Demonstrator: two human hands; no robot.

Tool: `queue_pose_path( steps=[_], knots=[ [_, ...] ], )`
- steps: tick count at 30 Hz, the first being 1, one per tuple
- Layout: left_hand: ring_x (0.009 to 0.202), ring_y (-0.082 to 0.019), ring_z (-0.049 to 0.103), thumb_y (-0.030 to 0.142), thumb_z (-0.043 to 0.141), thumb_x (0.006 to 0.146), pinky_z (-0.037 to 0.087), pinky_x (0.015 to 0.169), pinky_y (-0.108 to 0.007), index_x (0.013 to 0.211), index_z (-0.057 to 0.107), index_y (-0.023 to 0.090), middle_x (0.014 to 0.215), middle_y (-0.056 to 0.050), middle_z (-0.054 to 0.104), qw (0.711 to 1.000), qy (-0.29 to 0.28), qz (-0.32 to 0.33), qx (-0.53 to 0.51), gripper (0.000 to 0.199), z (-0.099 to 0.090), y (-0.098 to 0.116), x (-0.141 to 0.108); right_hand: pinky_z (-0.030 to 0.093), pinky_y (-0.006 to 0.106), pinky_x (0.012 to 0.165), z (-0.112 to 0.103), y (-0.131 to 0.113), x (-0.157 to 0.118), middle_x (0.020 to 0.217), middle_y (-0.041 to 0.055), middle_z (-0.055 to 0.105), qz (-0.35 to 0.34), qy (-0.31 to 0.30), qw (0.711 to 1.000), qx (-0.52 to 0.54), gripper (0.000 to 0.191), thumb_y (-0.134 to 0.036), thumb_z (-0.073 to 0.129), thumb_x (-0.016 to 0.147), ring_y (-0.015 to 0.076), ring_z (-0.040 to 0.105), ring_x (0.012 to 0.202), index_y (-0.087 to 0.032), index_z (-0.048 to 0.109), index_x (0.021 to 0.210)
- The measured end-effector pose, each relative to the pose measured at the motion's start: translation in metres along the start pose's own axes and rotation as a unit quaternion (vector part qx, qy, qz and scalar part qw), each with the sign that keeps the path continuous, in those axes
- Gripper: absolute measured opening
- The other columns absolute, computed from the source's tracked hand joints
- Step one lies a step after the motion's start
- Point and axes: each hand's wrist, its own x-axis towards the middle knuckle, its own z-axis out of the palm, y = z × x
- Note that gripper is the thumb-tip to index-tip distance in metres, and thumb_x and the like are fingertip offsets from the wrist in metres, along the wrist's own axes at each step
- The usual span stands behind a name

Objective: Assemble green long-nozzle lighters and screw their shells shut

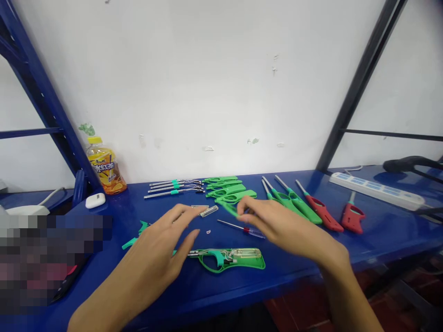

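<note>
My left hand (166, 237) hovers with fingers and thumb apart, holding nothing, over the barrel end of an opened green lighter (247, 263). That lighter lies on its side near the table's front, its clear fuel tank, wires and teal trigger (219, 258) exposed. My right hand (266, 221) is closed on a green lighter casing half (227, 206), mostly hidden behind the fingers. Under it lies a screwdriver (247, 229) with a clear and red handle. Clear fuel tanks (209, 210) and a small metal bit (208, 232) sit between the hands.
Metal lighter barrels with wires (175, 186) and green casing halves (224, 188) lie in rows at the back. Whole green lighters (294, 203) and red lighters (321, 214) are at right, near a power strip (377, 190). A drink bottle (105, 166) and white earphone case (95, 200) stand left.
</note>
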Motion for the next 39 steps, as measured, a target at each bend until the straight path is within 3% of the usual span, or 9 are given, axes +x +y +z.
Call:
queue_pose_path(
  steps=[4,8,11,15,19,25,29,33,39],
  knots=[
    [0.127,-0.024,0.063,0.034,0.046,0.109,0.053,0.103,-0.038,0.158,0.040,0.034,0.151,-0.005,0.055,1.000,0.004,0.004,-0.003,0.049,0.001,-0.004,0.001,0.039,0.029,0.070,0.002,-0.036,-0.008,0.088,-0.0027,0.067,-0.083,-0.059,0.995,0.025,0.017,-0.035,0.046,0.112,0.0181,0.062,0.078,-0.029,0.057,0.101],
    [0.109,-0.023,0.069,0.025,0.043,0.110,0.055,0.093,-0.035,0.132,0.067,0.030,0.121,-0.003,0.072,0.998,-0.050,0.049,0.000,0.034,0.001,-0.010,-0.001,0.036,0.027,0.065,0.007,-0.052,-0.008,0.087,-0.0034,0.070,-0.095,-0.093,0.990,0.037,0.015,-0.026,0.048,0.110,0.0181,0.064,0.080,-0.030,0.060,0.103],
    [0.098,-0.024,0.070,0.020,0.045,0.107,0.054,0.087,-0.037,0.117,0.075,0.027,0.106,-0.004,0.076,0.996,-0.067,0.044,0.026,0.032,-0.002,-0.011,0.000,0.039,0.028,0.070,0.009,-0.052,-0.009,0.090,-0.0037,0.072,-0.074,-0.099,0.991,0.044,0.013,-0.038,0.050,0.110,0.0205,0.066,0.086,-0.033,0.063,0.111],
    [0.100,-0.027,0.069,0.020,0.048,0.106,0.053,0.091,-0.042,0.111,0.077,0.027,0.107,-0.004,0.077,0.997,-0.058,0.015,0.042,0.030,-0.005,-0.011,0.001,0.045,0.035,0.087,0.010,-0.039,-0.013,0.114,-0.0013,0.077,-0.030,-0.105,0.993,0.051,0.040,-0.060,0.055,0.104,0.0275,0.067,0.110,-0.041,0.060,0.139],
    [0.105,-0.026,0.069,0.023,0.050,0.106,0.052,0.093,-0.040,0.115,0.074,0.028,0.111,-0.002,0.077,0.997,-0.068,0.019,0.015,0.026,-0.001,-0.012,0.000,0.044,0.037,0.102,0.010,-0.030,-0.015,0.133,0.0004,0.073,-0.023,-0.123,0.991,0.043,0.047,-0.064,0.056,0.101,0.0296,0.063,0.124,-0.035,0.068,0.136],
    [0.109,-0.024,0.068,0.019,0.057,0.102,0.049,0.094,-0.037,0.114,0.072,0.028,0.116,0.000,0.074,0.991,-0.129,-0.020,-0.017,0.021,0.001,-0.009,-0.005,0.045,0.039,0.101,0.013,-0.038,-0.011,0.124,0.0046,0.075,-0.047,-0.136,0.990,0.009,0.041,-0.056,0.060,0.103,0.0290,0.065,0.120,-0.027,0.070,0.129],
    [0.108,-0.023,0.067,0.013,0.060,0.099,0.047,0.095,-0.036,0.111,0.072,0.026,0.114,-0.001,0.073,0.985,-0.166,-0.037,-0.014,0.022,0.002,-0.007,0.000,0.047,0.037,0.091,0.019,-0.042,-0.009,0.118,0.0032,0.073,-0.048,-0.143,0.988,-0.013,0.028,-0.045,0.071,0.099,0.0272,0.066,0.113,-0.025,0.068,0.119],
    [0.107,-0.025,0.067,0.014,0.060,0.101,0.048,0.092,-0.037,0.110,0.072,0.025,0.110,-0.002,0.072,0.978,-0.201,-0.052,0.004,0.019,0.004,-0.004,0.005,0.045,0.034,0.088,0.025,-0.039,-0.008,0.114,0.0014,0.070,-0.052,-0.148,0.987,-0.020,0.028,-0.038,0.081,0.092,0.0254,0.065,0.111,-0.025,0.065,0.111],
    [0.106,-0.025,0.066,0.015,0.059,0.101,0.047,0.091,-0.036,0.110,0.071,0.025,0.110,-0.002,0.071,0.976,-0.211,-0.059,0.003,0.018,0.005,-0.002,0.006,0.043,0.031,0.081,0.027,-0.037,-0.005,0.109,-0.0008,0.069,-0.048,-0.153,0.987,-0.017,0.030,-0.036,0.085,0.088,0.0225,0.065,0.102,-0.025,0.064,0.106]
  ],
)
